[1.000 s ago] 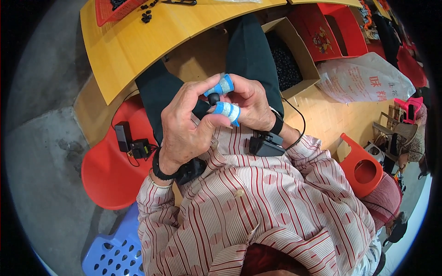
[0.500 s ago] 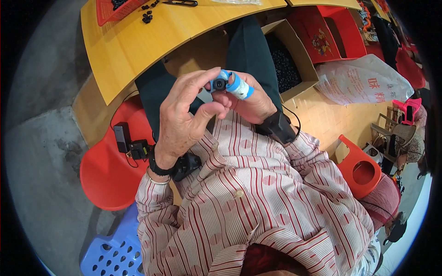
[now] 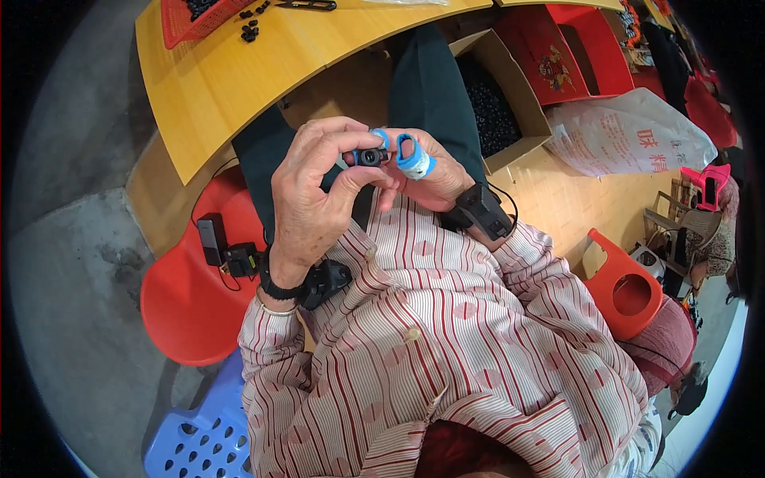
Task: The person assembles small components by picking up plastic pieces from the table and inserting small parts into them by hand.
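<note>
Over my lap, a small black round part (image 3: 370,157) with a hole in its face sits between my two hands. My left hand (image 3: 312,179) is closed, pinching the part between thumb and fingertips. From the other side my right hand (image 3: 440,169) is closed at the part's right end, its fingers partly hidden behind the part and my left hand. A blue wrap (image 3: 416,162) covers the right thumb, which points up. Another blue band (image 3: 381,139) shows on a finger beside the part.
Ahead is a yellow table (image 3: 231,80) with a red basket (image 3: 209,22), loose black pieces (image 3: 250,32) and black snips (image 3: 306,5). A cardboard box (image 3: 530,139) of black parts stands right, near a red box (image 3: 550,60) and plastic bag (image 3: 629,131). A red stool (image 3: 183,303) is left.
The black part has turned and shifted slightly left and down between my fingers. My left fingers have moved over its top, and the right thumb has tilted up, away from the part.
</note>
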{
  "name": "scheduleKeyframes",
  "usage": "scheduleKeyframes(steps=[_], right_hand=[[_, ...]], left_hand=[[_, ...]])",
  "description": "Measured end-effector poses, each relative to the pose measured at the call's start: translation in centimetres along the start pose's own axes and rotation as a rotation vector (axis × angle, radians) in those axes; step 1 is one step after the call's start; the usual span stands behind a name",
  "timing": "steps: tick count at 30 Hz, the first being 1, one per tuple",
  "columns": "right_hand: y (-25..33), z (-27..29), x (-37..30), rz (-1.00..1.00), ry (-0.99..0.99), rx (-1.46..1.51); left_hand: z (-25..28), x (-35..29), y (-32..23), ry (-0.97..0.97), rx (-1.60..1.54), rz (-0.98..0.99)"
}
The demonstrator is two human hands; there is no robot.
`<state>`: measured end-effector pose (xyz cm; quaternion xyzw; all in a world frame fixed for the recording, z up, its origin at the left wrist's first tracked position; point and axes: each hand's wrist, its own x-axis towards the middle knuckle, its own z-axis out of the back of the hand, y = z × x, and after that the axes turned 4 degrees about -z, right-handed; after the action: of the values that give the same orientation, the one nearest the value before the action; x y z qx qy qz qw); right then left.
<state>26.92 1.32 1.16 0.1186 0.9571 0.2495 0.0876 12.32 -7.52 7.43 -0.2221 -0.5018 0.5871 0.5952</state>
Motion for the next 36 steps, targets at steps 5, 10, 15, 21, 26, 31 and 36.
scheduleKeyframes(steps=[5,10,15,21,26,31,36], right_hand=[[-0.1,0.7,-0.2,-0.028,-0.052,-0.135],[0.1,0.1,-0.3,-0.012,-0.035,0.018],[0.2,0.2,-0.3,0.002,-0.020,-0.043],[0.3,-0.1,-0.3,0.032,-0.002,-0.109],[0.3,-0.1,-0.5,0.037,-0.009,-0.102],[0.2,-0.1,-0.5,0.025,-0.017,-0.052],[0.0,0.6,-0.7,0.001,-0.039,0.009]], left_hand=[[-0.3,0.0,0.1,-0.006,-0.055,0.006],[-0.7,-0.1,0.4,-0.036,-0.132,0.029],[-0.9,-0.3,1.1,-0.029,-0.272,0.082],[-0.9,-0.4,1.6,-0.013,-0.355,0.087],[-1.3,-0.5,2.0,-0.006,-0.437,0.101],[-0.9,-0.6,2.3,0.065,-0.367,0.073],[-1.4,0.0,1.4,-0.020,-0.260,0.057]])
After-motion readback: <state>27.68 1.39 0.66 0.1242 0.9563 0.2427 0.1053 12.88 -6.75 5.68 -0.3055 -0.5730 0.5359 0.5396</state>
